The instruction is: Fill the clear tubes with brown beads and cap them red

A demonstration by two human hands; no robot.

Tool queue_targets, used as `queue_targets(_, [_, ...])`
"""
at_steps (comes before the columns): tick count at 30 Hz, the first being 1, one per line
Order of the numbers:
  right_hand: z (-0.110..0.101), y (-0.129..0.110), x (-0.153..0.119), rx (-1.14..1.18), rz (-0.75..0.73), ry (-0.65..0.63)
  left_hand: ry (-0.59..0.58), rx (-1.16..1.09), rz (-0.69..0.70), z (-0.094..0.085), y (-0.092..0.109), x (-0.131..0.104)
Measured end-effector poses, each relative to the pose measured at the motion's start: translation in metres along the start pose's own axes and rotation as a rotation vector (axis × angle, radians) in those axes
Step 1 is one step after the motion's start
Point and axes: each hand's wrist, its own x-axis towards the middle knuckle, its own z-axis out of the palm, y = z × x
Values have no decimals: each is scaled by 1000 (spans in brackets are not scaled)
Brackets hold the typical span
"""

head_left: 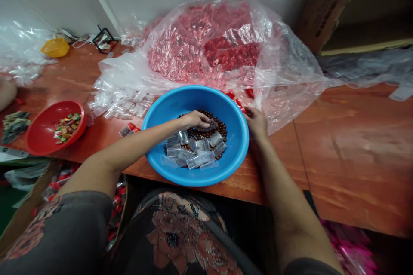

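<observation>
The left hand [194, 119] pinches a small clear plastic tube [209, 126] inside the round blue plastic basin [238, 146] (over brown beads [219, 126]); the right hand [256, 122] grips its rim.

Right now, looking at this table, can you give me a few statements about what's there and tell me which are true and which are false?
1. The left hand reaches into the blue bowl. True.
2. The blue bowl holds only green leaves. False: it holds small brown beads and clear plastic tubes.
3. The right hand rests at the blue bowl's far rim, beside the big clear bag. True.
4. The red bowl sits to the right of the blue bowl. False: it is to the left.
5. The big clear bag is full of red pieces. True.
</observation>
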Motion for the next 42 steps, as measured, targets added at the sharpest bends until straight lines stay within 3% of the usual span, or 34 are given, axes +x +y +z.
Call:
queue_targets(4, [-5, -9, -6, 260, 114, 46, -55, -119, 15, -1, 9, -20])
queue_targets(8, [-20, -33, -25, 607, 196, 48, -144, -269, 46, -5, 20, -59])
queue_targets(11, [-34, -59, -43, 918, 223, 39, -180, -313, 153, -9, 21, -90])
queue_targets(14, [-42, -87, -62, 1022, 200, 25, -137, -335, 291, -12, 14, -109])
queue_targets(19, [-36, -136, -93, 1021, 120, -62, -30, -370, 444, -16, -3, -120])
queue_targets(26, [-16, -185, -124, 980, 39, -218, -2, -406, 467, -21, -16, -141])
queue_targets(36, [11, -198, -136, 1013, 50, -90, -46, -401, 494, -10, -37, -153])
queue_targets(39, [16, -198, -143, 900, 3, -66, -48, -386, 540, -3, -41, -156])
queue_targets(42, [13, -198, -151, 675, -139, -70, -30, -383, 589, 0, -43, -158])
